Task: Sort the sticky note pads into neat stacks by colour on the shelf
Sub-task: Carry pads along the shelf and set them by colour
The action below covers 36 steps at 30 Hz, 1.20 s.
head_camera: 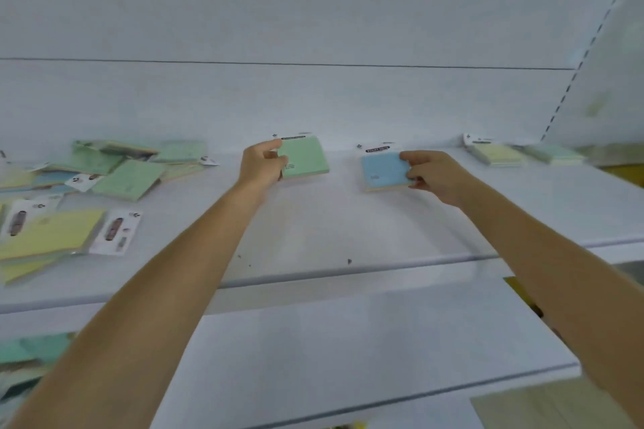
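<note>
My left hand (262, 161) grips the left edge of a green sticky note pad (307, 157) at the back of the white shelf (313, 230). My right hand (430, 175) pinches the right edge of a blue pad (383, 171), which is held near the shelf surface beside the green one. A loose heap of green, blue and yellow pads (115, 167) lies at the left. Yellow pads (45, 237) in clear wrappers sit at the front left. A pale yellow pad (495, 152) and a pale green pad (554, 153) rest at the far right.
The shelf's back wall (313, 97) rises right behind the pads. A slotted upright (575, 80) stands at the right. A lower shelf (348, 341) juts out below, with teal pads (28, 355) at its left end.
</note>
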Tool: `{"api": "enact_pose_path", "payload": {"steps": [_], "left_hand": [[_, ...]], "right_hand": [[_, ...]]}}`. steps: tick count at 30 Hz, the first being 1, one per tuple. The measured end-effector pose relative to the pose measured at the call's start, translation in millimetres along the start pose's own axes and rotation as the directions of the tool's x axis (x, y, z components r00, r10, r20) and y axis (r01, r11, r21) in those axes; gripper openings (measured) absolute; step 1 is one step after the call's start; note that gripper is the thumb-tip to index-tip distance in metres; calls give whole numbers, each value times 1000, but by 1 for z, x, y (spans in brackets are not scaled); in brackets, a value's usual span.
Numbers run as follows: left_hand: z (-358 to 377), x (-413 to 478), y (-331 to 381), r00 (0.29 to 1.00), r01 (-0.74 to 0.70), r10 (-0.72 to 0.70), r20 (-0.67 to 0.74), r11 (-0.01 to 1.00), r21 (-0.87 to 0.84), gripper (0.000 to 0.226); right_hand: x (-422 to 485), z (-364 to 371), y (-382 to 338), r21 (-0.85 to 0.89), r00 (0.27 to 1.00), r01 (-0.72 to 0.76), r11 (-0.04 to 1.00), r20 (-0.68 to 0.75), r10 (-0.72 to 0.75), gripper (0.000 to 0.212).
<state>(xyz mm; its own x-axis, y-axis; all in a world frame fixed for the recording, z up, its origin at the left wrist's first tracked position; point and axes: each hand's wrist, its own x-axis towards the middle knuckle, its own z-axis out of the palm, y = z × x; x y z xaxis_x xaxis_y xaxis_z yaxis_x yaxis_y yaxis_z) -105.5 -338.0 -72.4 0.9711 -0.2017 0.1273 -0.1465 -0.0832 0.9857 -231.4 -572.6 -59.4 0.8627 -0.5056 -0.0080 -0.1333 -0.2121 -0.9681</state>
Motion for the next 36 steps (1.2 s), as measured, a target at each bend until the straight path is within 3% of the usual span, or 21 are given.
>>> {"api": "enact_pose_path", "payload": {"steps": [6, 14, 18, 21, 25, 30, 36], "left_hand": [[92, 7, 16, 1000, 29, -28, 14, 999, -41, 42], [190, 31, 20, 990, 37, -38, -133, 999, -12, 43], [211, 30, 8, 982, 39, -25, -189, 996, 74, 43], [218, 25, -1, 978, 38, -18, -206, 995, 96, 42], [218, 23, -5, 974, 31, -8, -228, 995, 98, 40], [218, 22, -6, 978, 38, -17, -209, 995, 97, 38], [217, 19, 0, 980, 11, 3, -199, 998, 66, 38]], "right_hand": [[55, -83, 20, 11, 996, -16, 1000, -86, 17, 44], [122, -127, 43, -166, 1000, 9, 986, 7, -8, 44], [123, -124, 59, -447, 991, 119, 887, -4, -135, 42], [117, -119, 65, -557, 967, 236, 796, 57, -247, 32], [120, -110, 70, -708, 942, 318, 630, 162, -293, 50], [127, -109, 78, -727, 946, 309, 613, 171, -274, 28], [107, -129, 65, -714, 889, 426, 556, 216, -404, 39]]}}
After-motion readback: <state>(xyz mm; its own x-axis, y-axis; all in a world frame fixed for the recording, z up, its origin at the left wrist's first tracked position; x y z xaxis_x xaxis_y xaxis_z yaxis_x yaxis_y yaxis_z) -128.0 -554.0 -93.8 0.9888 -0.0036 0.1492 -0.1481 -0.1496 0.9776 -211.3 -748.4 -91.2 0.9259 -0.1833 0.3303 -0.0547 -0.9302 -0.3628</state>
